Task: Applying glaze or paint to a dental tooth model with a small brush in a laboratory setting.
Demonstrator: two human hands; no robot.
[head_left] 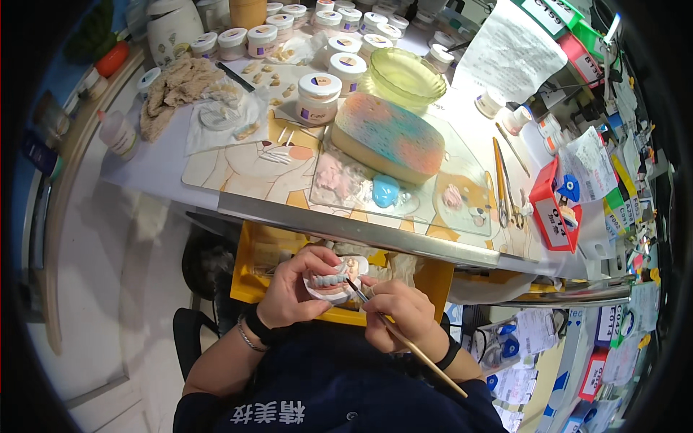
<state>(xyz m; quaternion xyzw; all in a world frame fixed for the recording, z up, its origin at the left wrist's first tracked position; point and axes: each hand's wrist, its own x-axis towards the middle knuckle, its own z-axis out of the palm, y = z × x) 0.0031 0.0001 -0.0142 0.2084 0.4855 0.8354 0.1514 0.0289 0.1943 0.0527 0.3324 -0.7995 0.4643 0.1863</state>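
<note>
Below the table edge, my left hand [289, 285] is wrapped round a dental model [333, 289], a white and pink cast with a row of grey teeth. A thin brush [426, 358] with a light wooden handle is pinched in my right hand [404, 310]. Its dark tip meets the model near the teeth, though exact contact is too small to tell. On the table, a glass slab [462, 169] carries pink-white paste [336, 177] and a blue blob [386, 192]. A multicoloured sponge [390, 137] rests on the slab's far part.
Under my hands, a yellow drawer [247, 267] stands pulled out. Several white jars [317, 97] and a pale green glass bowl [408, 79] fill the table's back. To the right lie tweezers [499, 184] and a red tray [552, 209]. A crumpled brown cloth [173, 97] lies at left.
</note>
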